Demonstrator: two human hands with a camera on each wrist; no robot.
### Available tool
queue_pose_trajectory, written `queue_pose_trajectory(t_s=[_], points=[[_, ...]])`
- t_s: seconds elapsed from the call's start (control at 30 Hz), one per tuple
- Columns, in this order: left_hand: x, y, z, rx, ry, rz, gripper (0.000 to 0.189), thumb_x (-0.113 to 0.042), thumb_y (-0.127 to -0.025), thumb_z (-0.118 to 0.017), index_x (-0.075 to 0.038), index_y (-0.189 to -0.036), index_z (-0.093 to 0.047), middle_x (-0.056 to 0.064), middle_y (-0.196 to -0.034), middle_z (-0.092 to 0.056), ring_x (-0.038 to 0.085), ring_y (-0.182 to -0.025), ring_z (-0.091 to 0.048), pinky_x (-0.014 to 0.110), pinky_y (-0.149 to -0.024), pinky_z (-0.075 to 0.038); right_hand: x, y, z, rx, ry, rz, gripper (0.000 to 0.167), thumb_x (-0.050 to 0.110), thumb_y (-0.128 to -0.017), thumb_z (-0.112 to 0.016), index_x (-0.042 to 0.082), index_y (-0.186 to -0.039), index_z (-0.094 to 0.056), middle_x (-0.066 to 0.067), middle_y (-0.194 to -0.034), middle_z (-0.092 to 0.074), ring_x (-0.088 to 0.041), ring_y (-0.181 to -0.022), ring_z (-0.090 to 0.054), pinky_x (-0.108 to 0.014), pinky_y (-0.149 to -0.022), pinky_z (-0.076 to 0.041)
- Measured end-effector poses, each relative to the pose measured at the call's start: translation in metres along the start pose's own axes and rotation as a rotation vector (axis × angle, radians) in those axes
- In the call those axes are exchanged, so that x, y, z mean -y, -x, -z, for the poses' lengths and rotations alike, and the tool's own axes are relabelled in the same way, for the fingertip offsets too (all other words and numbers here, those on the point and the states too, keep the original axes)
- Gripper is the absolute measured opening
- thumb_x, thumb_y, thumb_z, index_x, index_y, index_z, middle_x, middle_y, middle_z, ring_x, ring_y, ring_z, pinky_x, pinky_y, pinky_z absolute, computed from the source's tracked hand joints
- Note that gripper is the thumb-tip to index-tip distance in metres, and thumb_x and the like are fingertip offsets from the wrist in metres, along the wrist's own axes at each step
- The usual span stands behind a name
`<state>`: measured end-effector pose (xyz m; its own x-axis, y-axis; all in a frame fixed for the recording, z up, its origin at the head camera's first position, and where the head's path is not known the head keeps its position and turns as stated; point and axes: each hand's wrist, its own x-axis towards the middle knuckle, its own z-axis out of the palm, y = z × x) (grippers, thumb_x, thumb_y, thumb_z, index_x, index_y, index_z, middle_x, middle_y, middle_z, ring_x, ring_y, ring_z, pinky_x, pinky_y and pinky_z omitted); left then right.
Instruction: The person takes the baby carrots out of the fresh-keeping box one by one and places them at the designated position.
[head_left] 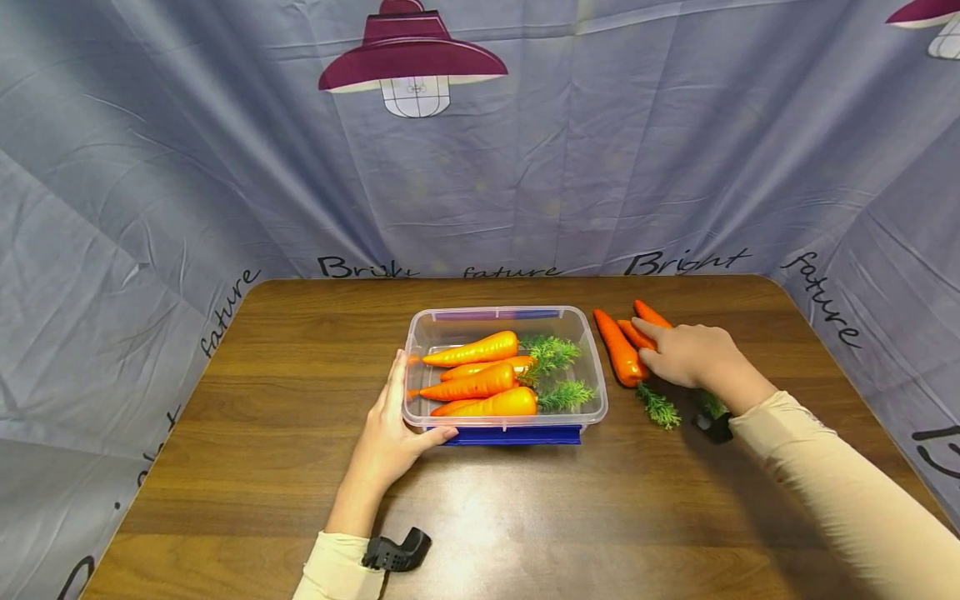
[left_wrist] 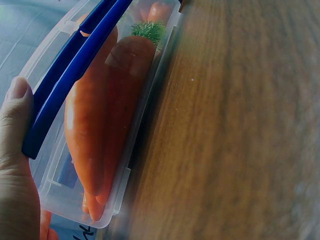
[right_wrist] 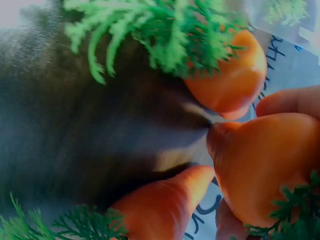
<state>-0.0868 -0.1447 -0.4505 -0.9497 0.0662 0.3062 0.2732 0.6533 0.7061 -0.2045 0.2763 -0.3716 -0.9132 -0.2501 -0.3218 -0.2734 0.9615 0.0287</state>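
Note:
A clear plastic box [head_left: 495,423] with a blue latch [head_left: 513,436] stands mid-table and contains several orange carrots [head_left: 480,382] with green tops. My left hand [head_left: 390,437] holds its front left corner, fingers along the left wall and thumb by the front latch. Right of the box, my right hand [head_left: 693,358] grips a carrot [right_wrist: 270,165] near its thick end, thumb and finger on opposite sides. That carrot lies between two others: one carrot [head_left: 617,346] nearer the box, another carrot [head_left: 651,312] farther right. My palm hides part of them.
The brown wooden table [head_left: 270,400] extends around the box on all sides. A grey-blue printed curtain [head_left: 517,167] hangs behind it and along both sides. Black wrist straps [head_left: 397,552] are on both arms.

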Motion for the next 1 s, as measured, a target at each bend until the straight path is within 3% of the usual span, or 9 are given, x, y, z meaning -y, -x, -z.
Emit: queue_pose_trajectory(t_s=[0.27,0.57,1.0], points=[[0.0,0.0,0.001,0.0,0.0,0.002,0.125,-0.045,-0.068,-0.089,-0.022,-0.161,-0.009,0.007,-0.16,-0.036,0.031,-0.109,-0.067,0.049,-0.1,-0.051,0.003,-0.003,-0.005,-0.011,0.01,0.007,0.062,0.04,-0.1,-0.032,0.014,-0.156,-0.031,-0.034,-0.13,-0.058,-0.049,-0.107,-0.063,-0.055,-0.065,-0.05],[0.002,-0.001,-0.001,0.006,0.001,0.007,0.126,-0.046,-0.067,-0.089,-0.023,-0.161,-0.009,0.006,-0.16,-0.037,0.03,-0.109,-0.067,0.049,-0.099,-0.052,0.003,0.001,-0.009,0.002,0.02,-0.003,0.06,0.043,-0.104,-0.027,0.015,-0.157,-0.028,-0.033,-0.137,-0.053,-0.05,-0.106,-0.063,-0.056,-0.068,-0.05],[0.002,0.0,-0.001,-0.001,0.01,-0.001,0.125,-0.046,-0.068,-0.089,-0.024,-0.161,-0.008,0.006,-0.159,-0.038,0.031,-0.11,-0.067,0.049,-0.099,-0.052,0.001,0.004,-0.019,-0.032,0.013,0.009,0.058,0.042,-0.105,-0.026,0.015,-0.157,-0.027,-0.029,-0.13,-0.061,-0.055,-0.101,-0.062,-0.059,-0.07,-0.05]])
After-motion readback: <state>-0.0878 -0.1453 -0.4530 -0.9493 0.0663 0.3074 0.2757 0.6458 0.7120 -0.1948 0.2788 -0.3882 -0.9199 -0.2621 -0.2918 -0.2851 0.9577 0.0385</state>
